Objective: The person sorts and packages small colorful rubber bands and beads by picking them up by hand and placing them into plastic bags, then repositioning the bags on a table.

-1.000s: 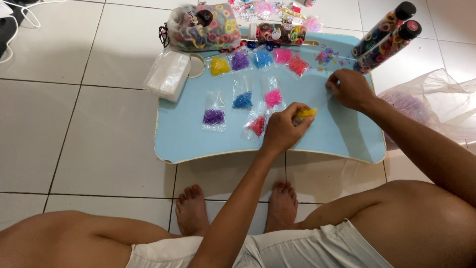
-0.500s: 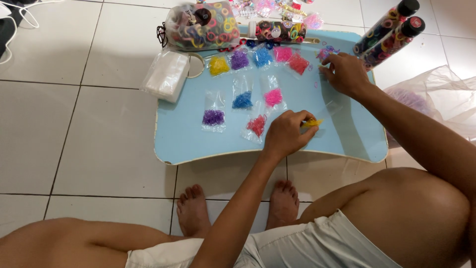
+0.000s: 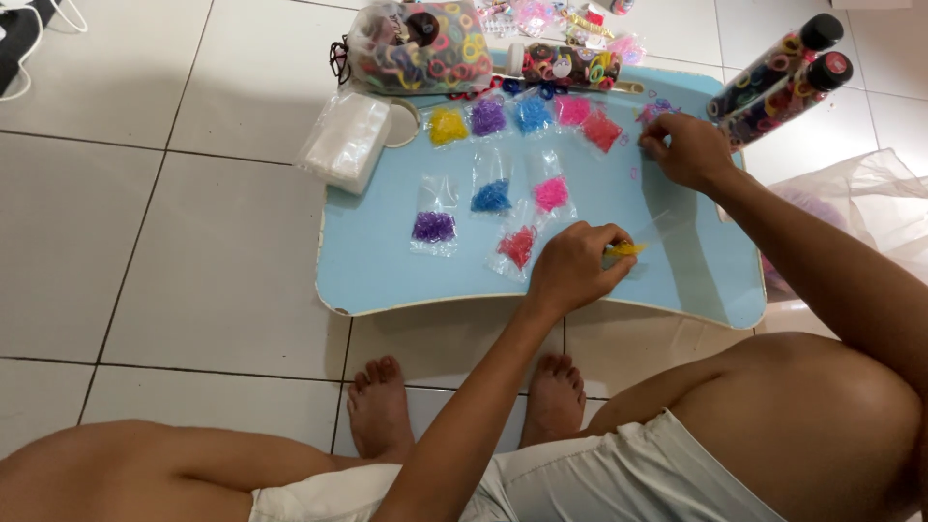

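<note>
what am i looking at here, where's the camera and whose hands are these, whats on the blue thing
The camera sits on a person's head and looks down, so you see their own arms, knees and bare feet on a tiled floor. In front is a low blue tray table. On it lie small clear bags of tiny coloured bands: yellow, purple, blue, pink and red among them. The left hand pinches a small bag of yellow bands just above the table. The right hand picks at loose bands near the far edge. Behind stand a big bag of hair ties and two dark tubes.
</note>
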